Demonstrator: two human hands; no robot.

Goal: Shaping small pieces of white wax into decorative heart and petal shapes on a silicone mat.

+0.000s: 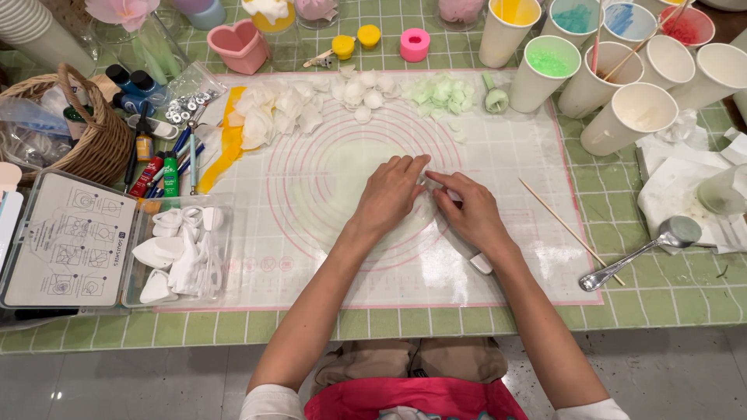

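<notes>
Pale green dough (342,183), rolled into a thin round sheet, is lying in the middle of the ringed mat (513,233) on the desk (669,303). The left hand (389,194) is resting flat on the sheet's right part, fingers spread and gripping nothing. The right hand (467,211) is closing around a white-handled tool (476,260), its forefinger pressing forward at the sheet's right edge; the working end is hidden under the fingers. A clean result here seems to call for the flat hand pinning the sheet steadily so the thin layer is not dragging or wrinkling, and for light, even pressure on the tool. Far on the mat, white petals (292,105) and green petals (440,92) are lying in loose rows, well apart from the hands. A wooden stick (568,229) is lying just right of the right hand, and a spoon (646,247) is lying beyond it; either could be knocked by an elbow. Paper cups (630,117) of colour are crowding the far right corner, a box of white cutters (183,249) is sitting near left, and a basket (78,132) is standing far left.
</notes>
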